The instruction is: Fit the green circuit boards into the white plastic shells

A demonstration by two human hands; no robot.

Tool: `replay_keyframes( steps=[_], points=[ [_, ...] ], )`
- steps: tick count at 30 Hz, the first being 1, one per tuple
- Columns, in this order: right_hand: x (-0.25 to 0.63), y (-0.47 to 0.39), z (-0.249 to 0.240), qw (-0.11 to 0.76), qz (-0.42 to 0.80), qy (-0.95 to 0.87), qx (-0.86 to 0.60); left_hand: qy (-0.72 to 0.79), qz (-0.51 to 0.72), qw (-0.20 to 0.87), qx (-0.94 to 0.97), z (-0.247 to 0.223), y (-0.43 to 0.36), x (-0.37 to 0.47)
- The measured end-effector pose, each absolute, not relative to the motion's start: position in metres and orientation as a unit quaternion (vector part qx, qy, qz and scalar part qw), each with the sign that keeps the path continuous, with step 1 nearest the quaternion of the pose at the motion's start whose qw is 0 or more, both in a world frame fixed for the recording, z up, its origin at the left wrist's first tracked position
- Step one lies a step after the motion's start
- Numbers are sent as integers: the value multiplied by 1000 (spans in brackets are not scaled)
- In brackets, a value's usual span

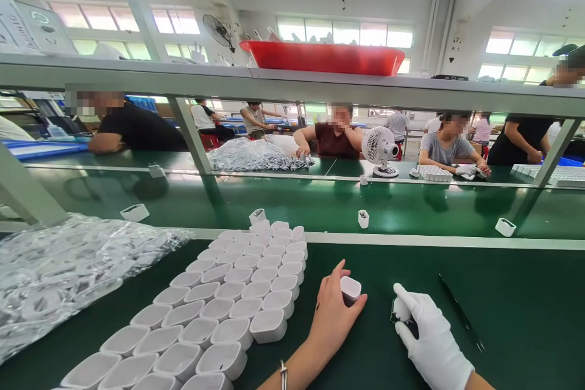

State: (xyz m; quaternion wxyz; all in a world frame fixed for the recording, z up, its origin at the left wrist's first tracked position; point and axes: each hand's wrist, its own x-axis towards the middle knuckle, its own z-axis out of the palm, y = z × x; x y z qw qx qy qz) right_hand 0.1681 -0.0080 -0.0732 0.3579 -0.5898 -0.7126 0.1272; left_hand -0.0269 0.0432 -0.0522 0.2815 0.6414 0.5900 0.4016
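Note:
My left hand (331, 311), bare with a bracelet at the wrist, grips a small white plastic housing (351, 288) between thumb and fingers, just above the green bench. A white glove covers my right hand (427, 329), whose thumb and fingers close around a small part with a dark, metallic edge (393, 311); the fingers hide most of it. Right of the glove lies a slim black pointed tool (460, 312). Left of my bare hand stand rows of white open-topped housings (268, 325), packed side by side.
Clear plastic bags of parts (59, 274) lie at the left. Beyond a pale rail, loose white housings (363, 219) sit on a green conveyor belt (411, 207). A shelf (292, 86) with a red tray (320, 60) spans overhead. Several people work opposite, near a white fan (380, 149).

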Motion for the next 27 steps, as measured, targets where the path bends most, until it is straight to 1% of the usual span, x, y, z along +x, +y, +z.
replay_keyframes(
  steps=[3, 6, 8, 10, 13, 22, 24, 27],
  points=[
    [167, -7, -69, 385, 169, -719, -554, 572, 379, 315, 655, -53, 41, -26],
    [166, -7, -65, 405, 162, -712, -551, 568, 363, 329, 661, -48, 35, -24],
    [166, -7, -62, 380, 126, -694, -597, 572, 357, 328, 662, -46, 33, -22],
    [167, -5, -59, 337, 102, -682, -641, 576, 359, 319, 661, -45, 32, -21],
    [169, 0, -57, 317, 113, -688, -643, 579, 366, 302, 663, -48, 33, -20],
    [174, 2, -63, 393, 200, -681, -585, 580, 351, 311, 666, -54, 36, -22],
    [173, 2, -61, 396, 187, -688, -578, 584, 345, 308, 667, -53, 36, -22],
    [168, 3, -56, 357, 128, -679, -628, 589, 335, 297, 673, -54, 36, -22]
  ],
)
